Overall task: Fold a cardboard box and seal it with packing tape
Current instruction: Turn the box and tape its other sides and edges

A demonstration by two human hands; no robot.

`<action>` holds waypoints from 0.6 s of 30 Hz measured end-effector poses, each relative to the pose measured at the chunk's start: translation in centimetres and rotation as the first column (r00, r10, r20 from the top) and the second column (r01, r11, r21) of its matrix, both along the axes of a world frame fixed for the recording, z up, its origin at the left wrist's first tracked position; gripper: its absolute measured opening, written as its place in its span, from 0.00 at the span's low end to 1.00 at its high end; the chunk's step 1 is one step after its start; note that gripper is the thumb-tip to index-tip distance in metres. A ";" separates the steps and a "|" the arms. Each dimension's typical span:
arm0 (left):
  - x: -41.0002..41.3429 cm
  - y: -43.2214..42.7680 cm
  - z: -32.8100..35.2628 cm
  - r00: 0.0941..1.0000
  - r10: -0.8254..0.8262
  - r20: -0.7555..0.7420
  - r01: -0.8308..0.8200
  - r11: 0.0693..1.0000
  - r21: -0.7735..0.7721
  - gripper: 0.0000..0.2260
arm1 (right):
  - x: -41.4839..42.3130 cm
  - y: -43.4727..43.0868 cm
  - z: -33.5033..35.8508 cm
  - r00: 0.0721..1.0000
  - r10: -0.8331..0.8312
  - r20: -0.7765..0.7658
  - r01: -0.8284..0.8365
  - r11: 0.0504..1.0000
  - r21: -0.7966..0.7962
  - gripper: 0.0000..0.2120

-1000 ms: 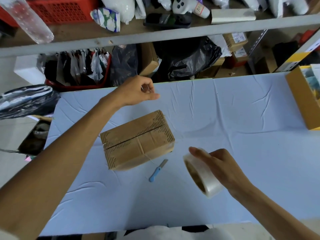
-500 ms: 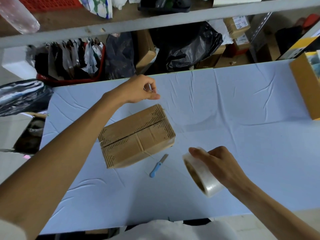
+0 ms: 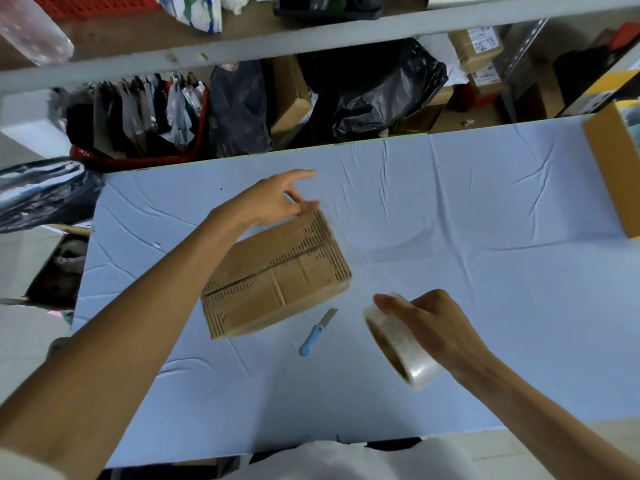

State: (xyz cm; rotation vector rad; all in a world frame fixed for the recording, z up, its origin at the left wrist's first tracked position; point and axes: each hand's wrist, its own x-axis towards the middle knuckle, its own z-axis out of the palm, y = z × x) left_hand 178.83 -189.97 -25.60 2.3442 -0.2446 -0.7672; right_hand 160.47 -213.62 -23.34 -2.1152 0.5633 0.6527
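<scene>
Nearest me, at 6 o'clock, a white cloth [image 3: 332, 459] was cut off by the lower edge, and I could not tell what it was. At 4 o'clock the right hand [image 3: 440, 327] gripped the tape [image 3: 405, 355] with its fingers curled over the roll. The hand hid the roll's far side, and I could make out no loose end of the clear film. A blue knife [image 3: 317, 332] lay on the table [image 3: 485, 237] between roll and box, just beside the box's near edge, pointing toward 1 o'clock.

The box [image 3: 277, 275] lay closed near the table's middle, its flap seam running from 8 to 2 o'clock. The left forearm covered its 9 o'clock corner. It sat at 10 o'clock from the right hand, well apart.

The left hand [image 3: 273, 202] was at the box's 12 o'clock corner, blurred. Its fingers were loosely spread and held nothing I could see. Whether the thumb touched the cardboard I could not judge.

At 3 o'clock a yellow carton [image 3: 613, 174] was cropped by the frame. Beyond the table, shelves [image 3: 311, 43] held black bags [image 3: 374, 88] amid clutter I could not sort out.
</scene>
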 end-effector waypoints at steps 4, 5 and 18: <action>-1.5 0.0 -0.5 0.997 0.069 0.024 -0.069 0.998 -0.008 0.29 | 0.3 0.2 0.1 1.000 0.013 0.008 -0.013 1.000 -0.019 0.30; -1.7 -0.1 -0.1 0.983 0.146 0.111 -0.140 0.988 -0.062 0.22 | 0.3 0.2 0.2 1.000 0.009 0.008 -0.009 1.000 -0.018 0.30; -5.1 -3.6 2.2 0.972 -0.055 0.227 0.067 0.997 -0.048 0.13 | 0.4 0.2 0.2 0.999 0.035 0.010 -0.034 0.999 -0.026 0.28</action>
